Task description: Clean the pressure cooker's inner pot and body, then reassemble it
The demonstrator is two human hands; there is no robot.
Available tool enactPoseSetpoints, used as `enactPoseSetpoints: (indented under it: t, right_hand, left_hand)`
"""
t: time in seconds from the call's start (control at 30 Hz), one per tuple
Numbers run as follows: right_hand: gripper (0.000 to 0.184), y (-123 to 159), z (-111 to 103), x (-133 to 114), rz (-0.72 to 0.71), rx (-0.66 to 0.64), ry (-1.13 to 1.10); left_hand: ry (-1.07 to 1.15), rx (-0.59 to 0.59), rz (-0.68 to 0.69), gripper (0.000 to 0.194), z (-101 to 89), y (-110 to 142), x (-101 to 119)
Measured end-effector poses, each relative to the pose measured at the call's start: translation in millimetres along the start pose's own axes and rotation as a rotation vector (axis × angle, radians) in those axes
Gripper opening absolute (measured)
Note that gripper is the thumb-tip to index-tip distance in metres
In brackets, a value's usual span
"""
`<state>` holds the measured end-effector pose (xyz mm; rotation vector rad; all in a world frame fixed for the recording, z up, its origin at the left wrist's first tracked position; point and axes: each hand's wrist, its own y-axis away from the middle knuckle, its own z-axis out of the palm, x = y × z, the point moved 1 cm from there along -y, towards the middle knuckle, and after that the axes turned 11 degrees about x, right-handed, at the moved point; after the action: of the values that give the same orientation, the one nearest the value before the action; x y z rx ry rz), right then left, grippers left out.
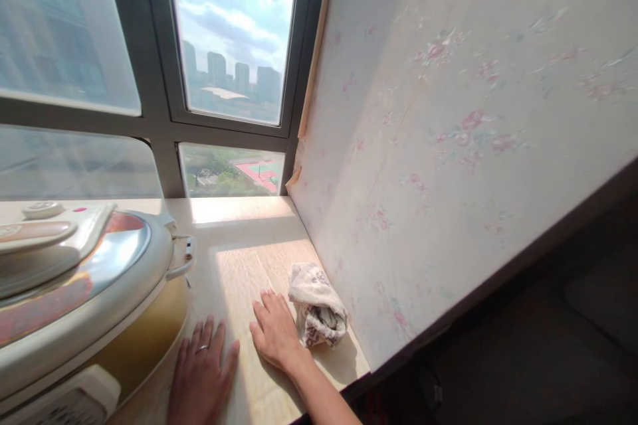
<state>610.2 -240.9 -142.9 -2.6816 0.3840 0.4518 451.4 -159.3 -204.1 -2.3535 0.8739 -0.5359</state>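
My left hand [202,372] lies on the pale sill [239,279], fingers stretched out, a ring on one of them. It is right beside the rounded side of a large lidded cooker [149,339]. To its right, my right hand [274,329] rests palm down in the sunlight with its fingers spread a little. A crumpled cloth [318,305] with a purplish pattern sits just right of that hand, close against the wall side; whether the hand touches it I cannot tell. Neither hand holds anything.
The cooker has a light handle [182,269] on its right side. Behind the sill stands a dark window frame [224,126] with buildings outside. A wall with flowered paper [423,146] rises on the right, its paper peeling near the window. Below it is a dark space [548,319].
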Motion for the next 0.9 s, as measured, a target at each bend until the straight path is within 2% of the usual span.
enactPoseSetpoints:
  t: [0.3,0.4,0.5,0.57,0.63,0.73,0.77,0.83,0.9]
  right_hand:
    - [0.045,-1,-1,0,0.001,-0.014,-0.002]
    - [0.043,-1,-2,0,-0.010,-0.011,-0.006]
    - [0.041,0,1,6,-0.016,0.021,-0.050]
    - [0.037,2,6,14,-0.016,0.052,-0.129]
    - [0.032,3,11,24,-0.013,0.087,-0.266]
    - [0.032,2,11,34,0.107,0.133,-0.542]
    - [0.033,-1,8,35,0.179,0.139,-0.638]
    - [0.036,-9,-4,31,0.294,0.153,-0.788]
    - [0.036,-22,-23,18,0.322,0.171,-0.899]
  left_hand:
    - [0.127,-0.029,-0.033,0.051,-10.8,-3,2]
    - [0.329,-0.011,-0.107,0.045,-19.8,-5,3]
    - [0.600,0.010,-0.267,0.042,-41.8,-7,1]
    - [0.742,-0.014,-0.408,0.040,-66.4,-7,-1]
    - [0.849,-0.041,-0.534,0.037,-99.4,-7,-5]
    - [1.033,0.076,-0.601,0.029,-160.6,-12,-14]
    - [1.109,0.140,-0.592,0.024,-181.9,-15,-18]
    - [1.240,0.353,-0.568,0.019,-221.8,-27,-30]
    - [1.303,0.585,-0.561,0.019,-252.5,-43,-46]
